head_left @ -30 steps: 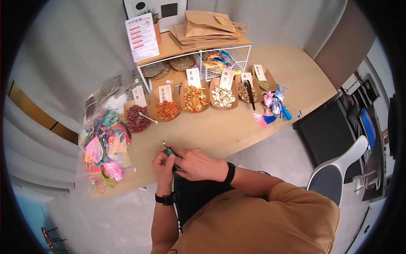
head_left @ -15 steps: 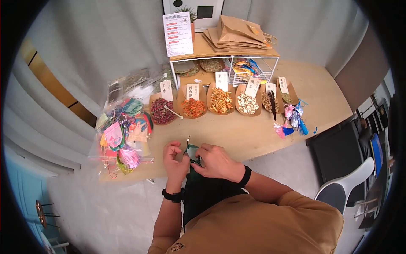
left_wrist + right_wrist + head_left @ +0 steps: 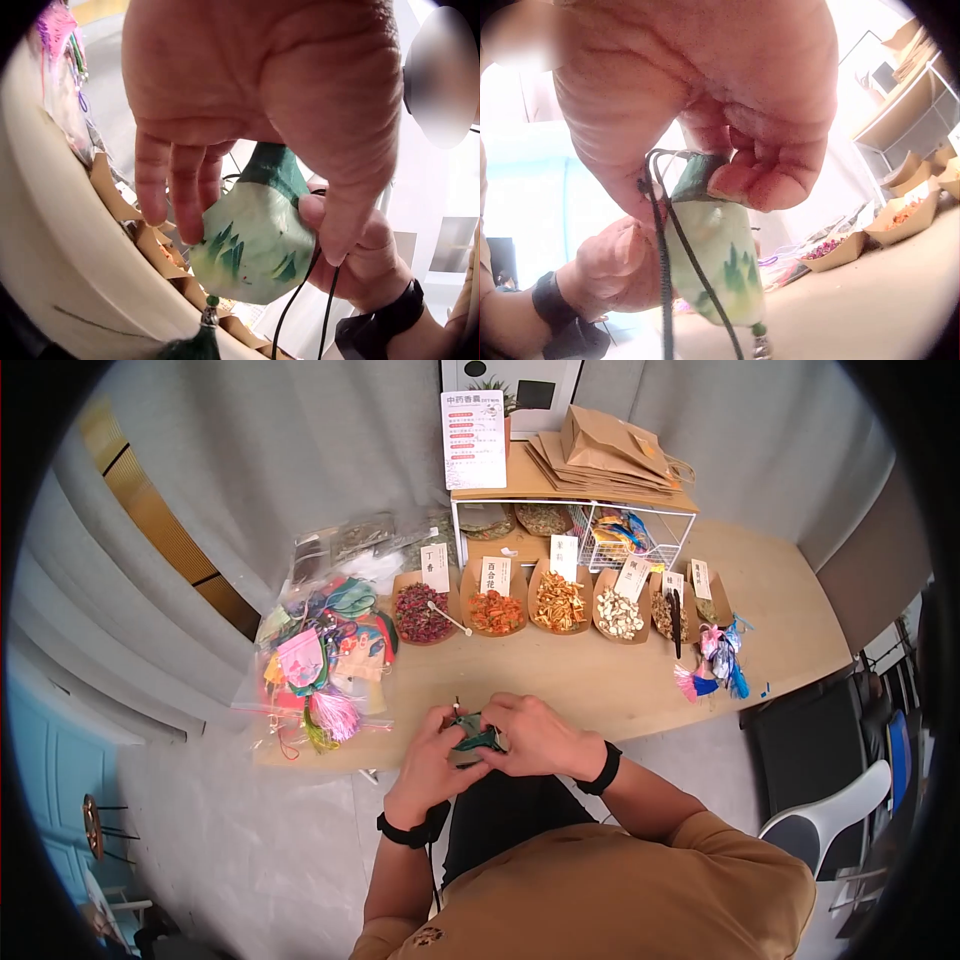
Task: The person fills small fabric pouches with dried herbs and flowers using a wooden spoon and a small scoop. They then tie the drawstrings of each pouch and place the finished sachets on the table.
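Note:
Between both hands, in front of the table edge, is a small pale green drawstring sachet point(image 3: 247, 232) with darker mountain shapes printed on it. Its dark green neck point(image 3: 701, 176) is gathered at the top, and a dark green tassel point(image 3: 196, 343) hangs from a bead below. My right hand point(image 3: 540, 738) pinches the neck with curled fingers. Two black cords point(image 3: 694, 274) hang down beside the thumb. On the other side, my left hand point(image 3: 430, 768) holds the sachet, its fingers along one edge and the thumb near the cords. Part of the neck is hidden behind fingers.
Along the table point(image 3: 580, 670) stand several paper trays of dried flowers and herbs, including red buds point(image 3: 425, 615) and orange petals point(image 3: 497, 612). A plastic bag of colourful pouches point(image 3: 330, 650) lies left; tasselled pouches point(image 3: 718, 655) lie right. Behind is a shelf point(image 3: 570, 495) with paper bags point(image 3: 610, 450).
The head view has swung left, so the table things appear farther right. Both hands have shifted their hold on the sachet, briefly apart at its top, now closer together around it.

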Demonstrator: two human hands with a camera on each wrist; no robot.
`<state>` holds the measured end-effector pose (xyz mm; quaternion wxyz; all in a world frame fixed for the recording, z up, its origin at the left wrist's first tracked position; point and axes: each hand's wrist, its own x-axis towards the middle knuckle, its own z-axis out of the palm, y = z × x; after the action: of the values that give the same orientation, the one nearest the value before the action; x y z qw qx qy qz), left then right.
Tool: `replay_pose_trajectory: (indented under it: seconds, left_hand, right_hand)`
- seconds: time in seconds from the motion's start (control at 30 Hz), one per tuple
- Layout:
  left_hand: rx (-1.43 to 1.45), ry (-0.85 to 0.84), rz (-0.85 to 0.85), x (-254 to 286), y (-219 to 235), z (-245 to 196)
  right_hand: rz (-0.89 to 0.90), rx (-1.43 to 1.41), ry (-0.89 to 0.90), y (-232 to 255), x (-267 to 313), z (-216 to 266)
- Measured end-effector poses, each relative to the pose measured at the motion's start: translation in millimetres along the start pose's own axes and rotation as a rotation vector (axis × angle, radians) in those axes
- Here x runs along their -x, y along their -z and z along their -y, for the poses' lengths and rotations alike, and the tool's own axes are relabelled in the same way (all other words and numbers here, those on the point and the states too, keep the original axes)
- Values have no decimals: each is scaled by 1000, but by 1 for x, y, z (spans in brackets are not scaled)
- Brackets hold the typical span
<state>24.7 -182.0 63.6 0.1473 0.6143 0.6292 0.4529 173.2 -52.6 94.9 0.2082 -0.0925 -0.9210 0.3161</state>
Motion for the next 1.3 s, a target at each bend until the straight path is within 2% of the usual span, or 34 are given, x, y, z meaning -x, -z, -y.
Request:
replay_pose_trajectory:
  seconds: [0.07, 0.17, 0.27, 0.37, 0.47, 0.57, 0.67, 0.77, 0.87, 0.97, 1.07, 1.13, 1.17, 1.23, 1.3]
  left_hand:
    - [16, 54, 4, 4, 0, 10]
    - [3, -13, -123, 8, -7, 14]
    - [49, 31, -148, 14, -17, 15]
    - [107, 124, -137, 23, -25, 22]
    - [133, 125, -203, 24, -28, 18]
    - [98, 27, -250, 20, -35, 14]
    - [-79, -116, -357, 15, -44, 5]
    - [529, 109, -418, 19, -67, -4]
    - [474, 27, -473, 17, -76, -2]
    - [448, 103, -253, 20, -76, 5]
    - [589, 199, -187, 22, -77, 13]
    - [568, 188, -207, 19, -76, 6]
    - [571, 191, -208, 20, -74, 6]
    - [554, 192, -220, 23, -70, 5]
    - [522, 178, -238, 23, -69, 4]
  right_hand:
    - [33, 9, -6, 0, -3, 4]
    - [17, -15, 31, -6, -5, 8]
    - [16, -19, 73, -16, -2, 9]
    - [-7, -40, 57, -14, 3, 10]
    - [-24, -7, -4, -18, 13, 4]
    - [-104, -33, -6, -18, 17, 6]
    - [-160, -92, -11, -17, 20, 10]
    - [-104, -185, -50, -9, 25, 17]
    - [-89, -240, -24, -7, 33, 16]
    - [-111, -259, 28, -2, 40, 11]
    - [-284, -122, 64, 25, 45, 9]
    - [-545, 94, 77, 39, 53, -44]
    - [-594, 144, -187, 57, 60, -58]
    - [-737, 449, -510, 97, 77, -109]
    - [-812, 690, -569, 129, 102, -154]
